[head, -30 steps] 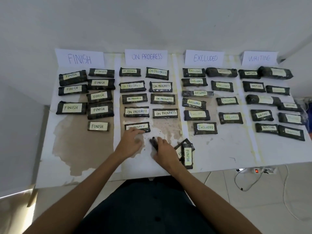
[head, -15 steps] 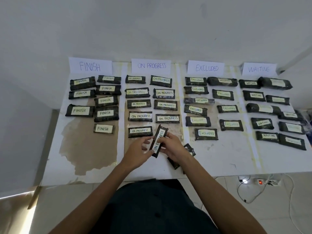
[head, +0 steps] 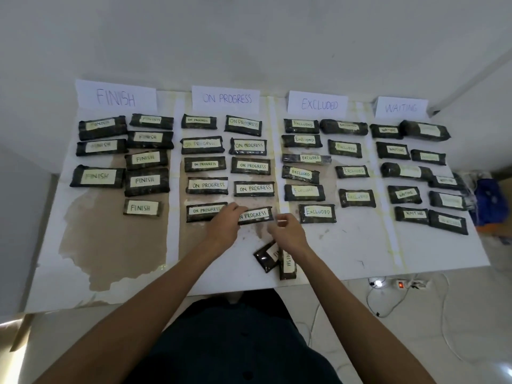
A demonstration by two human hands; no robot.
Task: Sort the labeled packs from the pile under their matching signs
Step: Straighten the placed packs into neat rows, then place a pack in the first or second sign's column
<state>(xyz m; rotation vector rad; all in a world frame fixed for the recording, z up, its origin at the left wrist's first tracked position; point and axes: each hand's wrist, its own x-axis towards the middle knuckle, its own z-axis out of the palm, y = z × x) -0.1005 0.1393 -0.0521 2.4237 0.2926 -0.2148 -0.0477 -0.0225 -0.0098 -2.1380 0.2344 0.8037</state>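
1. Pack (head: 257, 215) labelled ON PROGRESS sits at the near end of the ON PROGRESS column, slightly tilted, just beside the last pack of the left-hand row (head: 205, 211) and below the one above it (head: 254, 188). I cannot tell whether it rests flat on the table (head: 346, 245) or hangs just over it.
2. My left hand (head: 224, 225) holds this pack by its left end, fingers curled down over the label's first letter.
3. My right hand (head: 289, 234) is just off the pack's right end, not touching it; its fingers are loosely curled, thumb near forefinger, with nothing between them.
4. Under my right wrist, near the table's front edge, lies the pile (head: 266, 257): two packs, one slanted and one lengthwise, partly overlapping. Their labels are half hidden; the letters that show fit FINISH.
5. Four signs stand along the far edge: FINISH (head: 116, 97), ON PROGRESS (head: 225, 98), EXCLUDED (head: 318, 104), WAITING (head: 401, 108). Below each, rows of packs bear that word where I can read them; several WAITING labels are too faint to read.
6. A brown stain (head: 110, 245) spreads below the FINISH packs. A power strip (head: 400, 284) lies on the floor to the right.
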